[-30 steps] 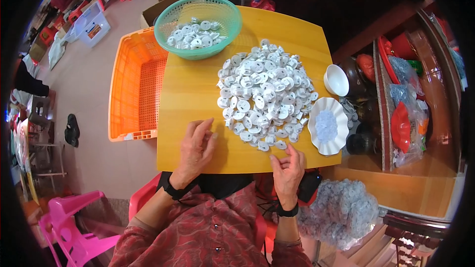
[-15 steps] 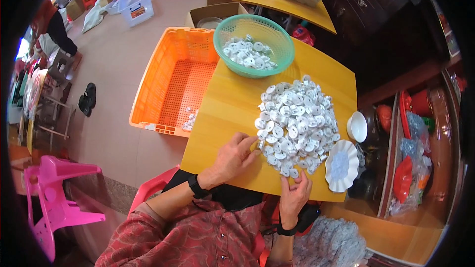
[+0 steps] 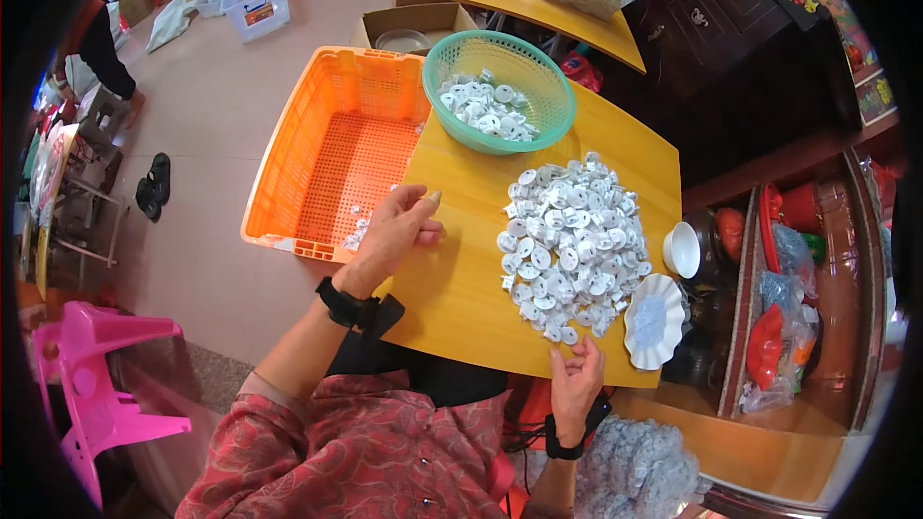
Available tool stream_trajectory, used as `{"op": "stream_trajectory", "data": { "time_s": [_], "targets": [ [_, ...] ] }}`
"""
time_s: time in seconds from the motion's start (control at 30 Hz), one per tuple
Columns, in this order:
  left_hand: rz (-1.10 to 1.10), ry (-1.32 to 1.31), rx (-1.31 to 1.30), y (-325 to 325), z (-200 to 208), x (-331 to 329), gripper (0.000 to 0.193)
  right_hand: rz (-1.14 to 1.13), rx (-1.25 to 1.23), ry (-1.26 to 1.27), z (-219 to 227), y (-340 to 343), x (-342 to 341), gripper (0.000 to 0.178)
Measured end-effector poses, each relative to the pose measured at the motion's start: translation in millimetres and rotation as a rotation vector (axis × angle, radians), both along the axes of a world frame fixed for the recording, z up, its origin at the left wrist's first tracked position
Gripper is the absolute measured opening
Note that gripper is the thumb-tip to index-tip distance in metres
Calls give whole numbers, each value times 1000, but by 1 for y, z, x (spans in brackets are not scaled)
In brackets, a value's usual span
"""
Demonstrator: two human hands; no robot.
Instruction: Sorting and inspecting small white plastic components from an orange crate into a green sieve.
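Observation:
A heap of small white round plastic parts (image 3: 572, 235) lies on the yellow wooden table (image 3: 452, 327). My left hand (image 3: 402, 233) hovers over the table's left edge beside the orange crate (image 3: 274, 178), fingers loosely bent and apart, with nothing visible in them. At the near edge of the heap rests my right hand (image 3: 577, 377), its thumb apart from its bent fingers, close to the nearest white parts. A few white pieces lie inside the crate. More of the same white parts fill the bottom of a green plastic basket (image 3: 553, 101) at the table's far end.
Right of the heap are a scalloped white dish (image 3: 670, 351) with pale clear bits and a white bowl (image 3: 682, 250). Shelves (image 3: 735, 327) with bags stand at the right. A pink stool (image 3: 96, 375) and black slippers (image 3: 154, 187) are on the floor at left.
My left hand has moved from the heap's left side up and leftward to the crate's edge. My right hand stays by the near edge of the heap. The view has shifted slightly.

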State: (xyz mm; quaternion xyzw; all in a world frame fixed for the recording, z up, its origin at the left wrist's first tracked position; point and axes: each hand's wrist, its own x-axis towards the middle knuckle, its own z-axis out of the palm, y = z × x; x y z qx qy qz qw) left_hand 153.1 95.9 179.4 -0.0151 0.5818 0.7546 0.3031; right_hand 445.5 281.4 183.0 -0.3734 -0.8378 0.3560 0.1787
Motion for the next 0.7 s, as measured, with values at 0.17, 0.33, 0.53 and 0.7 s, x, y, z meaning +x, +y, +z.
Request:
{"op": "stream_trajectory", "data": {
  "time_s": [0.17,0.33,0.53,0.7],
  "targets": [
    [-14,59,-84,22,22,-23,65,-8,12,-18,3,-4,2,54],
    [-55,0,-23,48,33,-55,81,-9,29,-3,-3,-6,6,54],
    [-102,-89,82,68,20,-89,66,6,46,33,-8,-7,6,54],
    [0,-5,303,72,29,-70,46,-8,37,23,-4,-8,9,54]
  ]
}}
